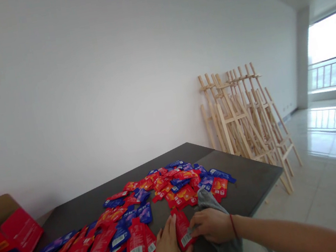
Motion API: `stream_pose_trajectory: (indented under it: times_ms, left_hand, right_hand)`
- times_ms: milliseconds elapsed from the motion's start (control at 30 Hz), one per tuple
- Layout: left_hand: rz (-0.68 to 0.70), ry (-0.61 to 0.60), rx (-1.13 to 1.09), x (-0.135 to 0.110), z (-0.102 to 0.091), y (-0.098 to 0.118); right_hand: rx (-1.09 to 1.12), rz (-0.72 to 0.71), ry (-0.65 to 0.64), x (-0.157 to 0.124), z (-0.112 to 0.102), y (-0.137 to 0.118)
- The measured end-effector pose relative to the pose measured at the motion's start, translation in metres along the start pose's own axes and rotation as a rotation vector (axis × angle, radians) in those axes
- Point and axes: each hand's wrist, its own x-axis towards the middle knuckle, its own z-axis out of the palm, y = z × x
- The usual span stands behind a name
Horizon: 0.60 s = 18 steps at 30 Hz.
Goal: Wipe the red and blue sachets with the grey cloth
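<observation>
A red pouch [182, 229] with a barcode lies at the front of the dark table. My left hand [168, 250] holds it, fingers along its left edge and thumb at its lower end. My right hand [210, 224], closed on a grey cloth [211, 199], presses a bit of the cloth to the pouch's right side. The rest of the cloth spreads behind the hand and hangs over the table edge. Left of my hands lies a spread of red and blue pouches [93, 246]. Beyond them is a heap of red and blue pouches [178, 184].
Red cardboard boxes [21, 232], one with raised flaps, stand at the left. The dark table [243, 173] reaches towards a white wall. Wooden easels [240, 118] lean against that wall past the table's right corner. A shiny tiled floor [332, 167] extends right towards a window.
</observation>
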Motion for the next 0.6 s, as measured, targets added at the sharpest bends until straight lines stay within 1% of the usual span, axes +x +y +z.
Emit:
stream_pose_trajectory:
  times_ms: [67, 133, 233, 300, 333, 400, 467, 500, 533, 600]
  left_hand:
    - [-0.015, -0.068, 0.087, 0.000, -0.009, 0.014]
    - [-0.044, -0.101, 0.164, 0.004, -0.015, 0.030]
    - [-0.085, -0.113, 0.284, 0.015, -0.018, 0.050]
    - [-0.092, -0.135, 0.365, 0.021, -0.016, 0.055]
    - [-0.089, -0.142, 0.401, 0.023, -0.015, 0.055]
    - [-0.078, -0.136, 0.454, 0.022, -0.015, 0.046]
    - [-0.090, -0.105, 0.468, 0.017, -0.019, 0.027]
    - [-0.123, -0.101, 0.467, 0.013, -0.025, 0.014]
    - [-0.142, -0.071, 0.463, 0.008, -0.032, 0.000]
    - [-0.155, 0.010, 0.475, -0.005, -0.054, -0.029]
  right_hand:
    - [0.063, 0.076, 0.066, 0.002, -0.001, 0.002]
    - [0.077, 0.219, 0.120, 0.010, 0.000, 0.004]
    - [0.017, 0.429, 0.100, 0.025, 0.005, 0.004]
    - [-0.022, 0.497, 0.078, 0.034, 0.008, 0.002]
    - [-0.037, 0.515, 0.077, 0.037, 0.009, 0.001]
    - [-0.066, 0.554, 0.077, 0.042, 0.010, 0.000]
    - [-0.101, 0.606, 0.063, 0.047, 0.010, 0.001]
    - [-0.116, 0.634, 0.049, 0.050, 0.011, 0.003]
    - [-0.128, 0.662, 0.032, 0.053, 0.011, 0.005]
    - [-0.142, 0.713, 0.001, 0.062, 0.012, 0.010]
